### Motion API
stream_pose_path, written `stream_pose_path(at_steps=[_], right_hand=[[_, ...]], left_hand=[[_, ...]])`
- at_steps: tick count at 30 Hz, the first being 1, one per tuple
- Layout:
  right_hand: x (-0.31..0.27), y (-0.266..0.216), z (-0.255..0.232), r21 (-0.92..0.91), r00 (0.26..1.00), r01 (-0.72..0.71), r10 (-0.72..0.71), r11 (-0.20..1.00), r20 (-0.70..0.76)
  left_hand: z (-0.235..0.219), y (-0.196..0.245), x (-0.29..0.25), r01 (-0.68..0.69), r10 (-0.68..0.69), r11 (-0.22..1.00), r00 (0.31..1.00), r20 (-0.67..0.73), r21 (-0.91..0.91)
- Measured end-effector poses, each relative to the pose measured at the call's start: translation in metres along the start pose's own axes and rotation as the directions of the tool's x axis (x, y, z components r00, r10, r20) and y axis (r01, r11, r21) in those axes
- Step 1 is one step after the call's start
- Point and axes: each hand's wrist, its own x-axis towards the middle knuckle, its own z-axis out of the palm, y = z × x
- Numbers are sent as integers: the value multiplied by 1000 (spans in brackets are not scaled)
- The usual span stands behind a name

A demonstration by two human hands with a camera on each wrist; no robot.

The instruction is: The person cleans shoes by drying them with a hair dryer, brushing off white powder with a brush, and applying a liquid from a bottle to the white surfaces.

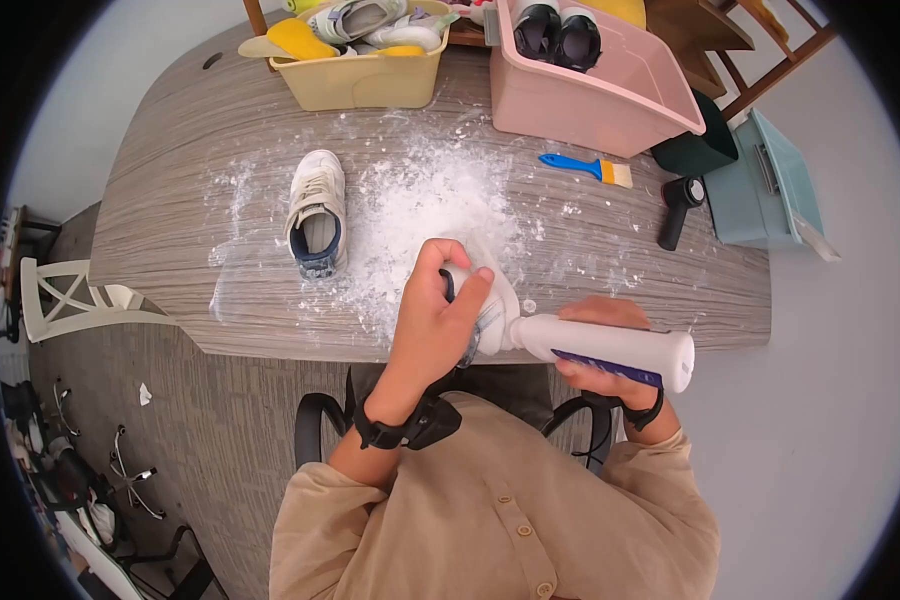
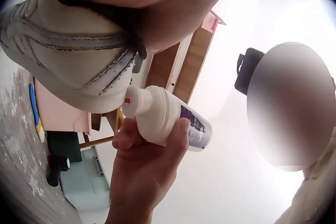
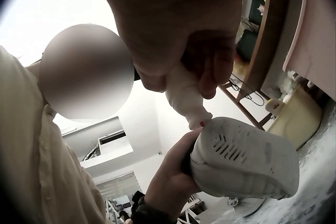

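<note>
My left hand grips a white shoe at its heel opening, fingers partly inside. In the right wrist view the shoe's pale sole is turned toward the camera, with dark slanted grooves. My right hand holds a white bottle with a purple label, tipped sideways. Its narrow nozzle, red at the tip, is right at the shoe's heel end in both wrist views. To the left on the table stands the other white shoe, its dark blue lining showing.
White powder covers the table's middle. A blue-handled brush and a black handheld tool lie on the right. Behind stand a yellow tub of shoes and a pink tub with black shoes. A light blue bin stands far right.
</note>
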Motion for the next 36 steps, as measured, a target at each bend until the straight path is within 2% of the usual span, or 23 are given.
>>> stream_pose_path(at_steps=[2, 5, 8, 10, 12, 16, 21, 26, 28, 31, 32, 35, 36], right_hand=[[3, -5, -6, 27, 999, -18, 17, 999, 30], [6, -4, -8, -7, 1000, -18, 18, 1000, 3], [5, -6, 3, 178, 975, -28, 66, 984, -211], [5, -6, 0, 202, 959, -112, 159, 973, -236], [8, -9, -3, 170, 946, -220, 253, 960, -202], [28, -13, 2, 155, 924, -149, 194, 977, -329], [29, -9, -4, 134, 968, -183, 203, 974, -149], [28, -14, 0, 83, 966, -208, 218, 975, -139], [28, -19, -1, 21, 974, -213, 214, 977, -78], [24, -14, 1, -30, 993, -61, 58, 998, -102], [23, -9, 2, -71, 992, 32, -41, 997, -121], [24, -12, -3, -167, 995, 58, -70, 984, -68], [23, -12, 0, -130, 993, 43, -56, 991, -100]], left_hand=[[1, 2, -1, 59, -52, 976, 998, 36, -208], [-2, 14, -5, 50, -21, 968, 992, 122, -244], [-2, 25, -7, -43, 97, 963, 975, 198, -265], [-6, 24, -6, -95, 143, 973, 963, 227, -209], [-7, 25, -7, -130, 171, 976, 955, 241, -177], [-5, 29, -11, -178, 205, 974, 953, 222, -137], [-5, 30, -14, -181, 177, 983, 960, 219, 0], [-4, 29, -13, -141, 139, 990, 975, 172, -5], [-7, 22, -11, -170, 167, 985, 978, 126, 14], [-9, 17, -9, -221, 218, 975, 972, 91, 17], [-9, 17, -9, -240, 238, 971, 967, 85, 14], [-7, 26, -10, -141, 153, 981, 985, 80, -134], [-7, 25, -9, -104, 117, 981, 990, 73, -165]])
